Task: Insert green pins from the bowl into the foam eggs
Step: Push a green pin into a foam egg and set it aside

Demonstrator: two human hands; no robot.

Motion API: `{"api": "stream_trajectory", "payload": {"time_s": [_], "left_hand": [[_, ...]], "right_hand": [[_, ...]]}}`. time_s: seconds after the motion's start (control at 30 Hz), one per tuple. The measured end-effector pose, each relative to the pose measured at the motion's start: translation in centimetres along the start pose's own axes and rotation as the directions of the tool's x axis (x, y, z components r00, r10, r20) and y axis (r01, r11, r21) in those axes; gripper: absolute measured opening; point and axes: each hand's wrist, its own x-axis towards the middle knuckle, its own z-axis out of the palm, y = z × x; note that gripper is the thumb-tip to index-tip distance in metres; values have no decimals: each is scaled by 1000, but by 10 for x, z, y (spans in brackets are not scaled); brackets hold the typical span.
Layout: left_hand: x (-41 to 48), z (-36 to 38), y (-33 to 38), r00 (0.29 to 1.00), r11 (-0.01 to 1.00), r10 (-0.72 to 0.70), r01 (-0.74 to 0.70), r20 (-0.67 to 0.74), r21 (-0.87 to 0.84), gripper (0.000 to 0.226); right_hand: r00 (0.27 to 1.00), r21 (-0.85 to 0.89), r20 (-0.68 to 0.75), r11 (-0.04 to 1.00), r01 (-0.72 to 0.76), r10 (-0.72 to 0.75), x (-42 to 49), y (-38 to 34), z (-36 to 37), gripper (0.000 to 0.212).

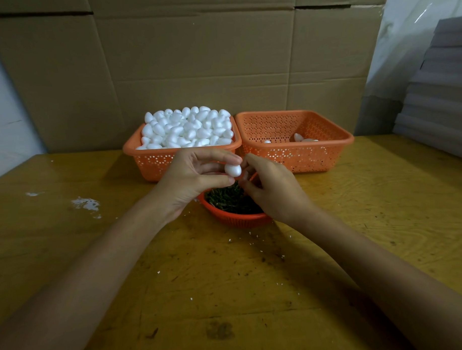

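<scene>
Over the red bowl (234,219) of green pins (229,201), at the middle of the wooden table (228,292), the left hand (190,176) holds one foam egg (233,170) pinched between thumb below and fingers above, the egg lying roughly on its side and clear of the bowl. Just beside it, the right hand (273,193) has its fingers curled in towards the egg's end; a pin may be nipped between the fingertips, but none shows, so I cannot tell whether this hand holds anything or whether a pin has gone into this egg yet. Behind the hands stand two orange baskets side by side, touching or nearly so: the left basket (151,163) is heaped above its rim with plain white eggs (189,129), while the right basket (310,156) holds only a few eggs (298,137) on its floor, too small to tell if they carry pins. Judging by that, the work is near its start: a handful seemingly finished, one egg in hand, and nearly the whole heap left, with plenty of pins in the bowl
</scene>
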Motion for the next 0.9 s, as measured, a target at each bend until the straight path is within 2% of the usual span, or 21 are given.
{"api": "stream_trajectory", "payload": {"time_s": [0.53, 0.77, 0.9], "left_hand": [[1, 0, 2, 998, 997, -54, 55, -20, 58, 32], [1, 1, 3, 996, 997, -78, 77, -44, -23, 38], [1, 2, 3, 996, 995, -69, 65, -51, -78, 32]], "right_hand": [[999, 21, 24, 999, -27, 26, 1, 0, -1, 8], [999, 83, 12, 996, -30, 30, 1, -1, -3, 4], [1000, 93, -9, 995, -23, 24, 1, 1, -1, 6]]}}
